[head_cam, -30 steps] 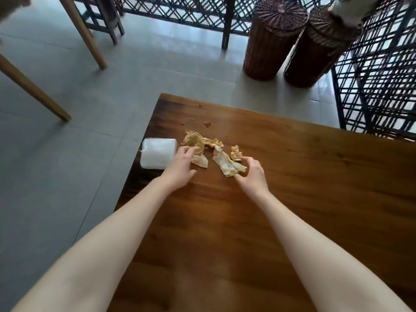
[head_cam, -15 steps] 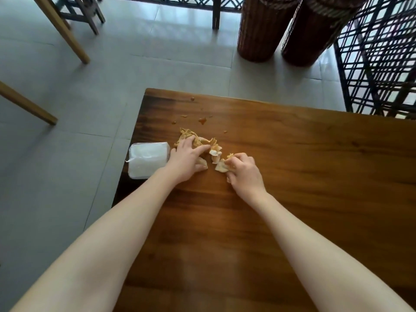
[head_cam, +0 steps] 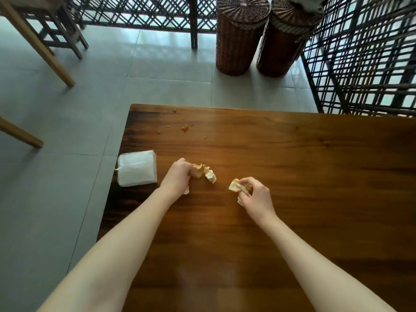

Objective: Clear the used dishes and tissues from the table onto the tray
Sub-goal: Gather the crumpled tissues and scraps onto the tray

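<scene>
Over the dark wooden table [head_cam: 292, 176], my left hand [head_cam: 176, 176] grips a bunch of crumpled, orange-stained tissues [head_cam: 206, 173] that stick out to its right. My right hand [head_cam: 256, 198] holds a second wad of stained tissue [head_cam: 236, 186], its fingers curled round it. The two hands are apart, both just above the tabletop. No tray and no dishes are in view.
A white pack of clean tissues [head_cam: 137, 171] lies at the table's left edge. Orange sauce spots [head_cam: 184, 128] mark the far left corner. Two wicker baskets [head_cam: 242, 34] stand on the floor beyond, next to dark lattice screens [head_cam: 364, 55]. Wooden chair legs [head_cam: 38, 43] are at left.
Both hands have closed round the stained tissues and gathered them off the tabletop. The hands have drawn apart, the right one moving to the right with its wad.
</scene>
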A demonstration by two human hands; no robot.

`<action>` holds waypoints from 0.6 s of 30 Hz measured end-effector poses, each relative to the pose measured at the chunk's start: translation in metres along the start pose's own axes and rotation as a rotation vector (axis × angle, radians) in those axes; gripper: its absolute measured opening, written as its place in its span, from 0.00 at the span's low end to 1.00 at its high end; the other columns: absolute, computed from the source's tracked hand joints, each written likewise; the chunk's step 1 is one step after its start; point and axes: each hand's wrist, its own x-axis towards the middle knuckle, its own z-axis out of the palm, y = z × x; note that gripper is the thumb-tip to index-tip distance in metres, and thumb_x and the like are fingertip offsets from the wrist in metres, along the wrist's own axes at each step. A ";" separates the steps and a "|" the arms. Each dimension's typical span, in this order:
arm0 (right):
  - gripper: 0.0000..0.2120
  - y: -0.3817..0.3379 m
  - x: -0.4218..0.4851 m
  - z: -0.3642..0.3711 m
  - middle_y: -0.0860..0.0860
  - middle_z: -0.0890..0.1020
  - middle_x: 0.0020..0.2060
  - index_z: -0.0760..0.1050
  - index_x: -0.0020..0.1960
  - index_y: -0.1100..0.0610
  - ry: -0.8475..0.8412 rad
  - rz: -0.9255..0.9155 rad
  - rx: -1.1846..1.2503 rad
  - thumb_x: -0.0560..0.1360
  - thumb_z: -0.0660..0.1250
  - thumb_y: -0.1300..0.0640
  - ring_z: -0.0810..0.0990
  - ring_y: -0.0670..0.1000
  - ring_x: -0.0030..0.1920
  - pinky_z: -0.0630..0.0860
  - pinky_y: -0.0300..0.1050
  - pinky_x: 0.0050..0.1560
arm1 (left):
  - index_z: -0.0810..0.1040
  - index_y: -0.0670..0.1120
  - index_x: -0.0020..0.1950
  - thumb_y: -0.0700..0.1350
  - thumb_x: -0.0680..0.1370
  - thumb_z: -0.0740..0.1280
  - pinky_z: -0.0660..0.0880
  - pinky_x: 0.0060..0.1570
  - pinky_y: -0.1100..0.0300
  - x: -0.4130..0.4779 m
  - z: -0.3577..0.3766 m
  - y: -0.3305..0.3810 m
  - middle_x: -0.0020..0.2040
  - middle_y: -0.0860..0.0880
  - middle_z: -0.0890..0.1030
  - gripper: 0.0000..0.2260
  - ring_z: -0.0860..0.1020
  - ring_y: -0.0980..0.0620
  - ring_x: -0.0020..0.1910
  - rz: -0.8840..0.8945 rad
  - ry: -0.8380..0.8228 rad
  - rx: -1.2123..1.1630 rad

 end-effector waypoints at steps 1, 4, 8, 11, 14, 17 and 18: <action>0.12 0.002 -0.004 -0.003 0.50 0.79 0.50 0.78 0.55 0.54 0.004 0.018 0.008 0.74 0.68 0.64 0.75 0.39 0.40 0.68 0.22 0.35 | 0.83 0.45 0.50 0.37 0.79 0.64 0.75 0.52 0.61 -0.006 0.002 0.005 0.49 0.49 0.75 0.09 0.75 0.52 0.48 -0.004 0.003 -0.019; 0.12 0.003 -0.011 -0.009 0.50 0.80 0.51 0.77 0.56 0.54 -0.017 0.022 -0.008 0.73 0.67 0.63 0.76 0.45 0.47 0.71 0.30 0.43 | 0.83 0.45 0.51 0.39 0.78 0.66 0.72 0.47 0.65 -0.021 0.006 0.014 0.47 0.50 0.74 0.07 0.76 0.53 0.46 -0.048 0.075 -0.069; 0.12 -0.003 -0.009 -0.012 0.50 0.79 0.49 0.77 0.55 0.54 -0.025 0.016 0.008 0.73 0.67 0.64 0.77 0.48 0.48 0.73 0.39 0.46 | 0.84 0.42 0.48 0.44 0.74 0.72 0.66 0.36 0.72 -0.037 0.003 0.016 0.42 0.52 0.73 0.07 0.73 0.57 0.38 -0.101 0.208 -0.086; 0.12 -0.009 -0.011 -0.010 0.49 0.79 0.48 0.77 0.54 0.53 -0.009 -0.004 0.013 0.73 0.67 0.64 0.77 0.47 0.47 0.71 0.37 0.43 | 0.84 0.40 0.47 0.49 0.73 0.73 0.66 0.34 0.72 -0.046 0.001 0.015 0.40 0.52 0.74 0.12 0.72 0.58 0.35 -0.141 0.264 -0.089; 0.12 -0.017 -0.006 -0.006 0.50 0.79 0.50 0.76 0.55 0.54 -0.010 -0.034 0.016 0.73 0.67 0.64 0.74 0.45 0.46 0.67 0.30 0.38 | 0.84 0.39 0.48 0.49 0.75 0.71 0.66 0.33 0.71 -0.051 -0.005 0.013 0.40 0.51 0.75 0.13 0.72 0.56 0.35 -0.172 0.285 -0.131; 0.11 -0.033 0.002 0.000 0.50 0.78 0.52 0.75 0.56 0.54 -0.030 -0.090 0.018 0.75 0.67 0.63 0.74 0.45 0.48 0.68 0.29 0.40 | 0.82 0.41 0.40 0.51 0.78 0.66 0.63 0.31 0.70 -0.056 -0.012 0.011 0.35 0.50 0.75 0.15 0.73 0.55 0.33 -0.192 0.309 -0.168; 0.11 -0.038 0.005 0.003 0.50 0.78 0.52 0.75 0.56 0.54 -0.032 -0.113 0.013 0.75 0.67 0.63 0.74 0.45 0.49 0.69 0.32 0.43 | 0.80 0.43 0.36 0.52 0.78 0.66 0.63 0.31 0.69 -0.058 -0.014 0.009 0.33 0.50 0.74 0.16 0.73 0.54 0.32 -0.194 0.310 -0.179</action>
